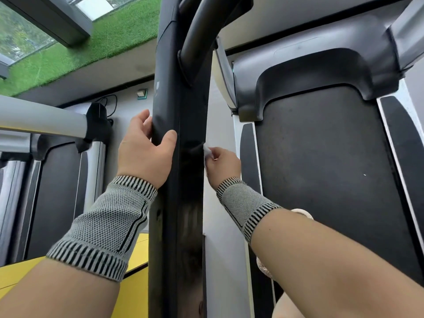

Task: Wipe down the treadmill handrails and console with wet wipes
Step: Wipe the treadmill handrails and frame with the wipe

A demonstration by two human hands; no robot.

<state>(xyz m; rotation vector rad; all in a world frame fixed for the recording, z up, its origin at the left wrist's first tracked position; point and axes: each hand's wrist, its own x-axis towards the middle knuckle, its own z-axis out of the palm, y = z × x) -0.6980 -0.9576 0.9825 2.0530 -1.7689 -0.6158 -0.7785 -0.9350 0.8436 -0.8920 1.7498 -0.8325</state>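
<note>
A long black handrail (176,203) of the treadmill runs straight down the middle of the head view. My left hand (144,150) grips it from the left, thumb over the top and fingers around the far side. My right hand (221,162) pinches a small white wet wipe (207,150) and holds it against the rail's right edge, just below the level of my left thumb. Both wrists wear grey knitted bands. A curved black tube (197,37) joins the rail higher up. The console is out of view.
The treadmill's dark belt (321,180) and grey motor cover (309,72) lie to the right. Another treadmill with a silver rail (41,118) stands on the left. Yellow floor (135,283) and green turf (80,49) show around them.
</note>
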